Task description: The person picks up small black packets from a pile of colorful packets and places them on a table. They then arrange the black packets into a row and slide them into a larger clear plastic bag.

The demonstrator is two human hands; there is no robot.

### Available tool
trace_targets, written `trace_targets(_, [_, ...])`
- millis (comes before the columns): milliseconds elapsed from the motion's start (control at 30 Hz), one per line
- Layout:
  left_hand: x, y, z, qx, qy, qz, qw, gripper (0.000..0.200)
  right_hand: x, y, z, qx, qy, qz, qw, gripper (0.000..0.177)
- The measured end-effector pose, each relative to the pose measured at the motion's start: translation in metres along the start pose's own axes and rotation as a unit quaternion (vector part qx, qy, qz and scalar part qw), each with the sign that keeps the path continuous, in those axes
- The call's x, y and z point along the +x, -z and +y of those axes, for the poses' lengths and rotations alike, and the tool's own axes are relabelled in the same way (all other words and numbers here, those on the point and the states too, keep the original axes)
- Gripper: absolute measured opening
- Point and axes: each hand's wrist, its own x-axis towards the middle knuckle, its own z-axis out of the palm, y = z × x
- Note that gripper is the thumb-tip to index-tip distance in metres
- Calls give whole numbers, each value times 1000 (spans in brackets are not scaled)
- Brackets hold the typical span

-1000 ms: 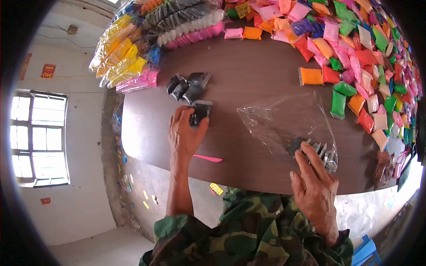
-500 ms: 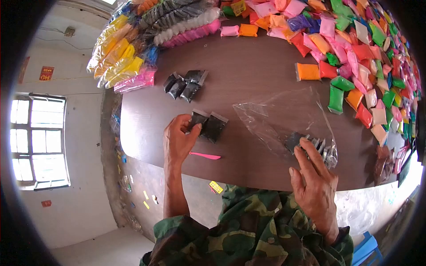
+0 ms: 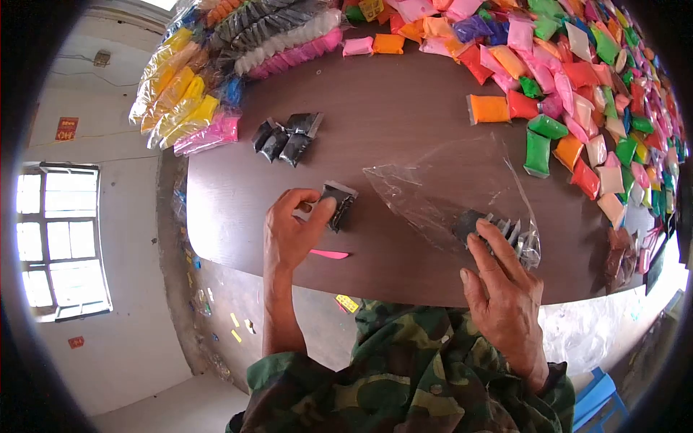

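Note:
My left hand (image 3: pixel 294 229) is closed, thumb and fingers pinching at the left side of the small black packets (image 3: pixel 342 206). These packets lie together, one seemingly over the other, and the fingertips are partly hidden. Close below that hand is a pink plastic knife-like tool (image 3: pixel 330 254). My right hand (image 3: pixel 507 292) has its fingers stretched out, the fingertips resting on a clear plastic bag (image 3: pixel 440 189). Several black packets (image 3: pixel 473 225) sit inside the bag, lined up near its lower right end. Another small group of black packets (image 3: pixel 287 137) lies farther back on the table.
Many coloured packets (image 3: pixel 538 151) are heaped along the right and back of the brown table (image 3: pixel 404 94). Long clear bags of yellow, black, white and pink packets (image 3: pixel 184 97) stand at the back left. A blue stool (image 3: pixel 600 404) is at the lower right.
My left hand has brought its black packet rightward against the other one, so the two now overlap. My right hand stays at the bag. The whole view has shifted slightly.

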Motion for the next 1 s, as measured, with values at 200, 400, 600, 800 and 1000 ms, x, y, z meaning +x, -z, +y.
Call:
trace_targets(200, [17,-4,-4,-13,21,-34,999,39,2,0,1,-6,17,11,1000,46])
trace_targets(400, [8,2,2,-27,49,-99,994,43,0,-1,0,4,7,12,1000,45])
trace_targets(600, [1,1,-1,-62,13,-135,989,38,0,0,1,0,8,14,1000,45])
trace_targets(800, [-10,15,13,-130,28,-174,976,27,-1,-2,4,-8,16,22,1000,44])
trace_targets(1000, [-38,29,88,-344,-42,-122,930,44,-2,-5,5,-5,15,25,1000,44])
